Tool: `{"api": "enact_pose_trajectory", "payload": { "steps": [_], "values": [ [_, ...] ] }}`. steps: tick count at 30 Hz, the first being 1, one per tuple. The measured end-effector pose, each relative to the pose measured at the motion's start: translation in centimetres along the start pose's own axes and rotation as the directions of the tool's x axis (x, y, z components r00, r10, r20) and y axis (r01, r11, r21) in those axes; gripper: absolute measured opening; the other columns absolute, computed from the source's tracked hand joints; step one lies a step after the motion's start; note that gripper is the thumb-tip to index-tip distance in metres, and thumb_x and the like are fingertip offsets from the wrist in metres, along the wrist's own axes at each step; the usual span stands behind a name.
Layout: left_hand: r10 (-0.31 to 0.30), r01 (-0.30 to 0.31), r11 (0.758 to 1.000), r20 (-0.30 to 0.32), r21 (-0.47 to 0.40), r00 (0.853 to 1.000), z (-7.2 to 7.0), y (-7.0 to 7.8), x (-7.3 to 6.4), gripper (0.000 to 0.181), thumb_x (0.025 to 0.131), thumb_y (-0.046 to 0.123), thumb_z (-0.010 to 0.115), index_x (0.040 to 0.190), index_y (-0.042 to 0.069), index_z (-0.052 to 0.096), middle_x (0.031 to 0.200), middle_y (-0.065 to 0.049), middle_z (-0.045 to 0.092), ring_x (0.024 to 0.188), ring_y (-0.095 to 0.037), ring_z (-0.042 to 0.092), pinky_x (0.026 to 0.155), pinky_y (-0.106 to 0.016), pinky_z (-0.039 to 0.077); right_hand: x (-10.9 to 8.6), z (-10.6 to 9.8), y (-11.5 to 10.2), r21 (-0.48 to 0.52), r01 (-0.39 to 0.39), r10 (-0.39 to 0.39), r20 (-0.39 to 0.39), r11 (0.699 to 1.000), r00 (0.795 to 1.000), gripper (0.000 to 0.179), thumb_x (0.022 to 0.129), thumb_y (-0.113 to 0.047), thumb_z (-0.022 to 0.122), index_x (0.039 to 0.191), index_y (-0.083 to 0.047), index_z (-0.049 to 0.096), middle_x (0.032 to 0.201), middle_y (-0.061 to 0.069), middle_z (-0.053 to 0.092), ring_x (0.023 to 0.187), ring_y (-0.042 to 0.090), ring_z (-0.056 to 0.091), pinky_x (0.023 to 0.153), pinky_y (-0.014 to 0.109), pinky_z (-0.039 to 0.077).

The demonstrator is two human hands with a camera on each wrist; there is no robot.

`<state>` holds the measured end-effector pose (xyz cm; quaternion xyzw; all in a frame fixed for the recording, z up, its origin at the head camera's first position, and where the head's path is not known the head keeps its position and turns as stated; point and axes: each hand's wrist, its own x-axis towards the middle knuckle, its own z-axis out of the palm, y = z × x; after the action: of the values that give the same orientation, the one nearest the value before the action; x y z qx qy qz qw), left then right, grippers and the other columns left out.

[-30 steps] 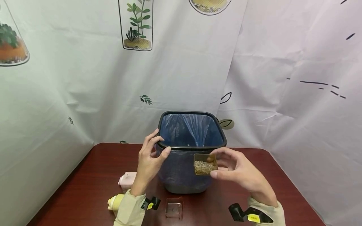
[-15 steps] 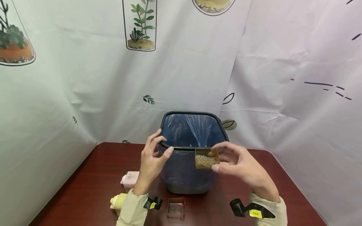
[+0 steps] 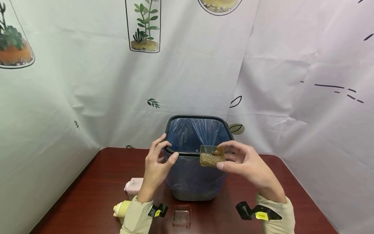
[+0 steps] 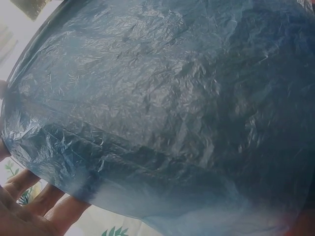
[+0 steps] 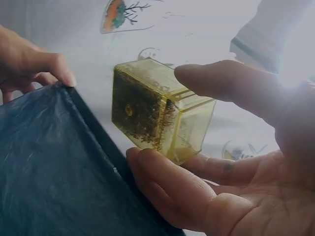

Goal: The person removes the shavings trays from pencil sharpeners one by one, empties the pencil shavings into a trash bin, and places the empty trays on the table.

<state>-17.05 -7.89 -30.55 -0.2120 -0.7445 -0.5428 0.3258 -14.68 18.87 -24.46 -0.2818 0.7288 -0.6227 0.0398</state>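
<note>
A black-rimmed trash bin (image 3: 194,182) lined with a translucent blue bag (image 4: 162,88) stands on the table. My left hand (image 3: 157,164) holds its front left corner, the thumb at the front rim and the fingers spread along the left side. My right hand (image 3: 251,165) pinches a small clear yellowish box (image 5: 142,101) between thumb and fingers. The box overlaps the front right part of the rim in the head view. Dry brownish bits, like crushed herbs or tea, lie inside it, and its open side faces me.
On the dark red table (image 3: 87,191), a second clear small box (image 3: 181,216) sits in front of the bin. A pink bottle (image 3: 135,186) and a yellow bottle (image 3: 121,208) lie at the left, partly behind my left arm. Printed fabric (image 3: 187,71) hangs behind the bin.
My right hand has raised the yellowish box from in front of the bin's wall up to its rim. My left hand has stayed at the corner. The head view has shifted slightly.
</note>
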Motion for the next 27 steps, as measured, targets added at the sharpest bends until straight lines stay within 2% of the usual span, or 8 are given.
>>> {"api": "enact_pose_trajectory", "payload": {
  "steps": [6, 17, 27],
  "values": [
    [0.005, -0.005, 1.000, -0.005, 0.007, 1.000, 0.1, 0.1, 0.0, 0.029, 0.080, 0.007, 0.065, 0.108, 0.004, 0.057, 0.139, -0.015, 0.040, 0.114, -0.029, 0.051, 0.073, -0.049, 0.050, 0.3, -0.2, -0.2, -0.020, 0.006, -0.007, -0.025, 1.000, 1.000, 0.044, 0.080, -0.002, 0.067, 0.119, 0.005, 0.048, 0.116, 0.020, 0.053, 0.100, 0.030, 0.060, 0.075, 0.034, 0.051],
    [0.007, -0.007, 1.000, -0.017, 0.013, 1.000, 0.0, 0.1, 0.0, 0.029, 0.080, 0.007, 0.065, 0.108, 0.004, 0.058, 0.139, -0.015, 0.040, 0.112, -0.028, 0.052, 0.072, -0.047, 0.050, 1.4, -0.5, -0.9, -0.066, -0.017, 0.011, -0.082, 0.998, 0.997, 0.044, 0.079, -0.007, 0.070, 0.119, -0.001, 0.051, 0.117, 0.016, 0.057, 0.103, 0.026, 0.060, 0.078, 0.035, 0.050],
    [-0.004, 0.004, 1.000, -0.012, 0.016, 1.000, 0.2, 0.0, -0.1, 0.029, 0.080, 0.008, 0.064, 0.108, 0.005, 0.057, 0.139, -0.014, 0.040, 0.113, -0.028, 0.051, 0.073, -0.049, 0.050, 2.2, -0.7, -0.7, -0.097, -0.032, 0.019, -0.133, 0.995, 0.991, 0.047, 0.077, -0.009, 0.072, 0.119, -0.002, 0.051, 0.121, 0.013, 0.054, 0.104, 0.021, 0.060, 0.079, 0.034, 0.050]
  ]
}}
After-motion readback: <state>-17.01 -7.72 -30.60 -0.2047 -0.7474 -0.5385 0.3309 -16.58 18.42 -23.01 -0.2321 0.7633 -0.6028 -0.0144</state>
